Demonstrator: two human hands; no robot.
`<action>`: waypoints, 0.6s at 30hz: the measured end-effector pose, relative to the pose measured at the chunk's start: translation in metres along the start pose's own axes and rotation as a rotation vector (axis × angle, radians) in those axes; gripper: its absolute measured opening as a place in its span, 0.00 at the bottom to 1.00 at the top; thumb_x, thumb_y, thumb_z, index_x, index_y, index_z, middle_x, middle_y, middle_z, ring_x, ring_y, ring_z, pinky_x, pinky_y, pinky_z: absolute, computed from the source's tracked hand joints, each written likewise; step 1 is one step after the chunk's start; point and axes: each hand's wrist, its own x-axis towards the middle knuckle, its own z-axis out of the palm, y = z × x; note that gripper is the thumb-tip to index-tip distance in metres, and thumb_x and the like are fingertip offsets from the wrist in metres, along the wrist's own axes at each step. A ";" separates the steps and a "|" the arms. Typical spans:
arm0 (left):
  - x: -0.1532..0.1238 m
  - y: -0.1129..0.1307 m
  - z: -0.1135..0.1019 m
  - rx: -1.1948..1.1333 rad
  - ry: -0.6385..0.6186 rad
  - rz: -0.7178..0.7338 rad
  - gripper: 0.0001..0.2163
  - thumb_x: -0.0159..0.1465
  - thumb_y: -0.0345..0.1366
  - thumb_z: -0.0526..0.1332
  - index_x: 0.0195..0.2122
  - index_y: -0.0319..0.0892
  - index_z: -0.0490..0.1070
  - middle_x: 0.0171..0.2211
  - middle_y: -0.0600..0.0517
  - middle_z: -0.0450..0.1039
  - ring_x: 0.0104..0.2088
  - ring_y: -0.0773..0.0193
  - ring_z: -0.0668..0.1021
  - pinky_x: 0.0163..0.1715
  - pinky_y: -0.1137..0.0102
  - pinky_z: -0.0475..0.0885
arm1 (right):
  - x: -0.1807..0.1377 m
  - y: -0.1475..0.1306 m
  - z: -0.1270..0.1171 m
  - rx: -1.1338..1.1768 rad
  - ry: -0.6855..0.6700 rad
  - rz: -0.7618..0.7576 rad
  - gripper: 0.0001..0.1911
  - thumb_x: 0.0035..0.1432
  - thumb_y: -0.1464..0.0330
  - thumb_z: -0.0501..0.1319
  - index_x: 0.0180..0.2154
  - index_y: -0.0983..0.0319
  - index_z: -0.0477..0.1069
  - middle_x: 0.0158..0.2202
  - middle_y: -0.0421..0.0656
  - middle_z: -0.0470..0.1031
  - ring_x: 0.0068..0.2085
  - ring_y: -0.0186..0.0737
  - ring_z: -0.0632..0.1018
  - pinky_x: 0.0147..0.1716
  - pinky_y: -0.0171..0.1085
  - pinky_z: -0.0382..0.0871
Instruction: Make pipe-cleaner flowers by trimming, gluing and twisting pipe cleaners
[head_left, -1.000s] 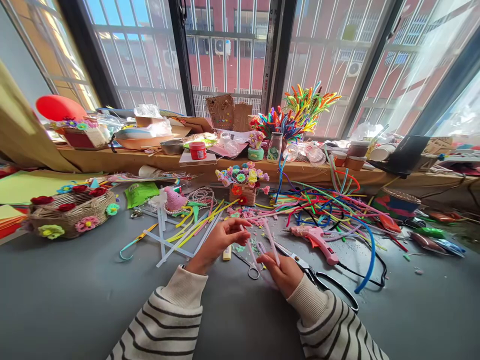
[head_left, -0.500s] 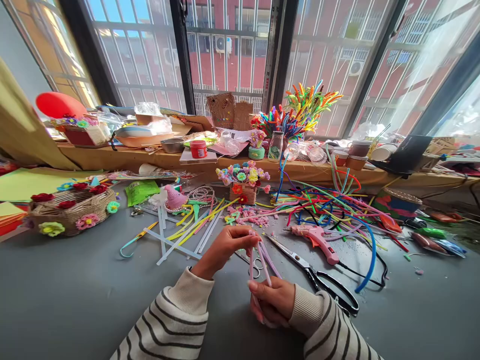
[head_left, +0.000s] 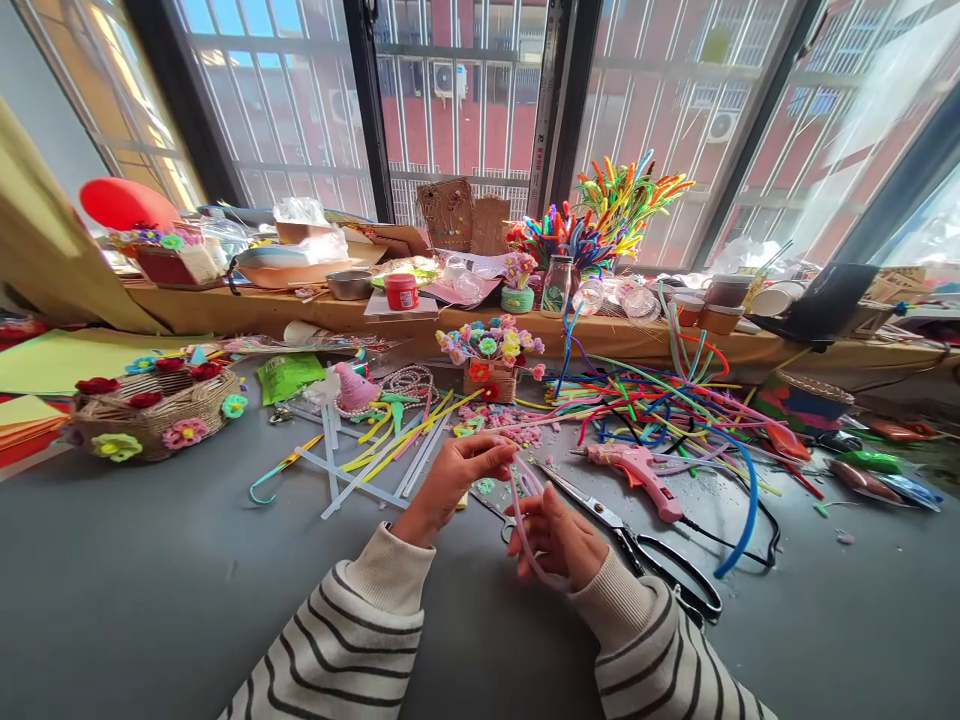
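Note:
My left hand (head_left: pixel 474 472) pinches the upper end of a pale pink pipe cleaner (head_left: pixel 523 535) between thumb and fingertips. The pipe cleaner curves down in a bow to the palm of my right hand (head_left: pixel 559 540). That hand has its thumb raised and its fingers apart, loosely around the strand; whether it touches the strand is hard to tell. Behind the hands lie pale purple pipe cleaners (head_left: pixel 529 480) and small scissors (head_left: pixel 507 532), partly hidden by the hands. Large black-handled scissors (head_left: pixel 611 518) rest just right of my right hand.
A pink glue gun (head_left: pixel 637 475) with a black cord lies beyond the large scissors. Many coloured pipe cleaners (head_left: pixel 660 400) are heaped at the back right. Glue sticks (head_left: pixel 360 490) lie left of centre. A flowered woven basket (head_left: pixel 150 425) stands left, a small flower pot (head_left: pixel 491 382) behind.
My right hand has loosened from its closed grip, and its fingers have spread. The pink strand now hangs in a wider bow. My left hand keeps its pinch, slightly higher.

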 end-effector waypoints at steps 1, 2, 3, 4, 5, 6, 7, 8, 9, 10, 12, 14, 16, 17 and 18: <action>0.000 0.000 0.000 0.002 -0.017 0.003 0.08 0.45 0.36 0.61 0.25 0.36 0.71 0.25 0.53 0.68 0.24 0.72 0.69 0.27 0.76 0.68 | 0.001 0.001 0.000 0.038 -0.019 0.011 0.31 0.43 0.45 0.45 0.30 0.66 0.64 0.16 0.39 0.66 0.13 0.28 0.66 0.12 0.28 0.56; -0.001 0.001 0.001 0.004 -0.033 0.004 0.08 0.45 0.36 0.61 0.25 0.36 0.71 0.26 0.53 0.68 0.25 0.72 0.69 0.27 0.76 0.68 | 0.001 0.001 0.000 0.055 -0.030 0.010 0.31 0.43 0.45 0.44 0.29 0.67 0.65 0.12 0.36 0.63 0.10 0.25 0.62 0.09 0.26 0.52; -0.001 0.001 0.001 0.005 -0.046 0.003 0.08 0.45 0.36 0.61 0.25 0.36 0.71 0.26 0.52 0.68 0.25 0.72 0.69 0.27 0.76 0.68 | 0.002 0.002 0.000 0.055 -0.029 -0.002 0.31 0.43 0.45 0.44 0.28 0.67 0.65 0.09 0.34 0.59 0.09 0.23 0.58 0.08 0.25 0.49; -0.001 0.001 0.001 0.008 -0.057 0.001 0.09 0.45 0.36 0.61 0.25 0.36 0.71 0.26 0.52 0.68 0.25 0.72 0.69 0.27 0.76 0.67 | 0.003 0.003 -0.001 0.045 -0.017 -0.018 0.31 0.43 0.46 0.45 0.26 0.68 0.66 0.08 0.32 0.56 0.08 0.22 0.55 0.08 0.25 0.46; -0.002 0.002 0.001 0.013 -0.066 -0.001 0.09 0.45 0.36 0.61 0.26 0.36 0.71 0.27 0.51 0.68 0.25 0.72 0.69 0.27 0.76 0.67 | 0.004 0.003 -0.001 0.025 0.000 -0.034 0.30 0.43 0.46 0.46 0.24 0.68 0.66 0.06 0.31 0.53 0.08 0.22 0.53 0.07 0.25 0.45; -0.002 0.002 0.001 0.022 -0.074 -0.004 0.09 0.46 0.36 0.61 0.26 0.36 0.71 0.28 0.51 0.68 0.25 0.72 0.69 0.26 0.76 0.67 | 0.005 0.004 -0.002 -0.002 0.019 -0.047 0.29 0.44 0.47 0.47 0.23 0.68 0.66 0.05 0.31 0.51 0.08 0.22 0.52 0.07 0.25 0.45; -0.002 0.002 0.002 0.034 -0.081 -0.005 0.09 0.46 0.36 0.60 0.26 0.36 0.71 0.28 0.50 0.69 0.25 0.72 0.69 0.26 0.76 0.67 | 0.006 0.005 -0.002 -0.029 0.036 -0.060 0.29 0.44 0.47 0.47 0.21 0.68 0.66 0.05 0.31 0.50 0.08 0.22 0.51 0.08 0.25 0.44; -0.003 0.003 0.002 0.046 -0.087 -0.005 0.09 0.46 0.36 0.60 0.26 0.35 0.71 0.29 0.50 0.69 0.25 0.72 0.69 0.26 0.76 0.67 | 0.007 0.006 -0.003 -0.054 0.049 -0.071 0.29 0.44 0.48 0.48 0.20 0.68 0.66 0.05 0.31 0.49 0.08 0.22 0.51 0.08 0.26 0.44; -0.003 0.003 0.002 0.057 -0.093 -0.004 0.09 0.46 0.36 0.60 0.26 0.35 0.71 0.30 0.50 0.69 0.25 0.72 0.68 0.26 0.76 0.67 | 0.008 0.008 -0.003 -0.074 0.057 -0.080 0.29 0.44 0.48 0.47 0.19 0.68 0.66 0.04 0.31 0.49 0.08 0.22 0.50 0.08 0.26 0.44; -0.003 0.004 0.001 0.067 -0.099 -0.002 0.09 0.47 0.36 0.60 0.26 0.35 0.71 0.30 0.50 0.69 0.24 0.73 0.68 0.26 0.77 0.67 | 0.008 0.009 -0.003 -0.089 0.063 -0.084 0.29 0.44 0.47 0.47 0.18 0.67 0.65 0.04 0.31 0.49 0.08 0.22 0.50 0.08 0.26 0.43; -0.003 0.004 0.001 0.086 -0.115 0.005 0.09 0.47 0.36 0.60 0.26 0.36 0.71 0.28 0.50 0.69 0.24 0.73 0.68 0.26 0.77 0.66 | 0.009 0.010 -0.003 -0.113 0.071 -0.081 0.29 0.43 0.47 0.47 0.16 0.67 0.65 0.04 0.31 0.48 0.07 0.22 0.49 0.08 0.27 0.41; -0.003 0.004 0.001 0.107 -0.130 0.012 0.09 0.47 0.36 0.59 0.26 0.36 0.71 0.26 0.51 0.68 0.23 0.73 0.68 0.25 0.77 0.66 | 0.010 0.010 -0.003 -0.132 0.072 -0.072 0.29 0.43 0.47 0.47 0.15 0.67 0.64 0.04 0.30 0.47 0.08 0.21 0.49 0.08 0.28 0.40; -0.003 0.004 0.001 0.127 -0.137 0.025 0.09 0.47 0.37 0.59 0.25 0.36 0.71 0.26 0.52 0.68 0.23 0.73 0.68 0.25 0.77 0.66 | 0.009 0.010 -0.003 -0.157 0.062 -0.070 0.29 0.43 0.47 0.47 0.14 0.67 0.63 0.04 0.30 0.47 0.08 0.21 0.48 0.08 0.28 0.40; -0.003 0.004 0.001 0.136 -0.139 0.032 0.09 0.47 0.37 0.59 0.24 0.36 0.71 0.26 0.52 0.68 0.23 0.73 0.68 0.25 0.77 0.66 | 0.009 0.010 -0.003 -0.166 0.054 -0.066 0.29 0.43 0.47 0.47 0.13 0.66 0.63 0.04 0.30 0.46 0.08 0.21 0.48 0.08 0.28 0.39; -0.002 0.003 0.001 0.144 -0.140 0.036 0.09 0.47 0.37 0.59 0.24 0.36 0.71 0.26 0.52 0.67 0.23 0.73 0.68 0.25 0.77 0.66 | 0.009 0.010 -0.003 -0.169 0.044 -0.055 0.29 0.43 0.47 0.47 0.13 0.66 0.62 0.04 0.30 0.46 0.08 0.21 0.48 0.08 0.28 0.39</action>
